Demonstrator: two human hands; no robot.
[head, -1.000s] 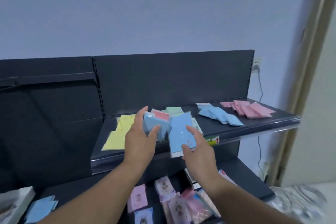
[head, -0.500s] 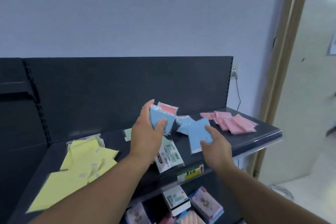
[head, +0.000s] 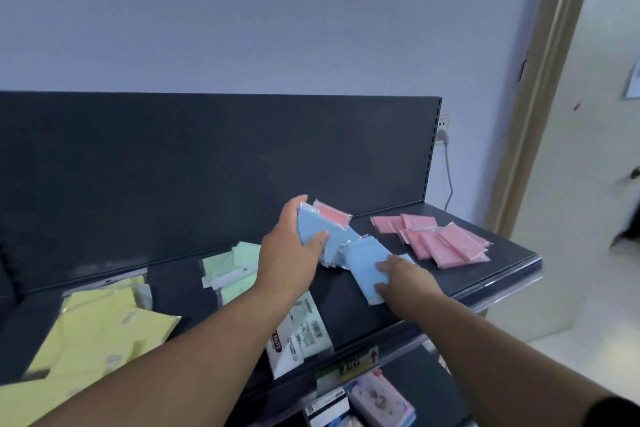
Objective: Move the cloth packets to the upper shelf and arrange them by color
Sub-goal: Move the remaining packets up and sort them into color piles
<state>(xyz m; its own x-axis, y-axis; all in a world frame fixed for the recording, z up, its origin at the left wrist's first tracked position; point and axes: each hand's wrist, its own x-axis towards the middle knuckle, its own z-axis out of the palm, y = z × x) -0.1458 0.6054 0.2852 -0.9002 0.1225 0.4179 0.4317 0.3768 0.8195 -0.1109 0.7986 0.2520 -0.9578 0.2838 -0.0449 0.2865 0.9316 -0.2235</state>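
Head view: the left hand (head: 291, 253) is near the middle of the picture. Its fingers and thumb are curled tight round a small bunch of packets (head: 310, 229) — blue ones in front, and 1 pink packet (head: 332, 217) peeking out at the back, at 1 o'clock from the hand. The bunch is tilted and held just above the upper shelf (head: 485, 276).

At 4 o'clock from the left hand is the right hand (head: 407, 279). Its fingers lie over 1 blue packet (head: 363, 260) and its thumb sits at the near edge, so it pinches that packet. The blue packet rests on the shelf, touching other blue ones under the bunch.

At 2 o'clock from the right hand, just beside the blue ones, is the pink pile (head: 440, 241), spread flat near the right end of the shelf.

At 9 o'clock from the left hand, the green packets (head: 232, 269) lie by the back wall. At 8 o'clock, well apart, the yellow packets (head: 100, 326) cover the left end.

A white packet (head: 299, 334) with black print lies at the front edge, partly under the left arm — at 6 o'clock from the left hand
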